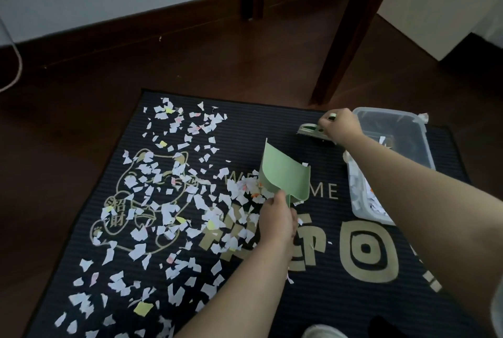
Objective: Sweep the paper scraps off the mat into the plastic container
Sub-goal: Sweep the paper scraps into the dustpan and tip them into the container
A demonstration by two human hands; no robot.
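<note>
The clear plastic container [424,133] sits at 3 o'clock on the dark mat [313,296]. Its near end holds a heap of white scraps [364,193], and its far end holds only a few. Loose paper scraps [152,174] cover the mat from 12 round to 7 o'clock. The left hand [277,215] grips the handle of a tilted green dustpan [285,174] at the middle. The right hand [341,126] holds a brush [310,130] at 1 o'clock, just beside the container.
</note>
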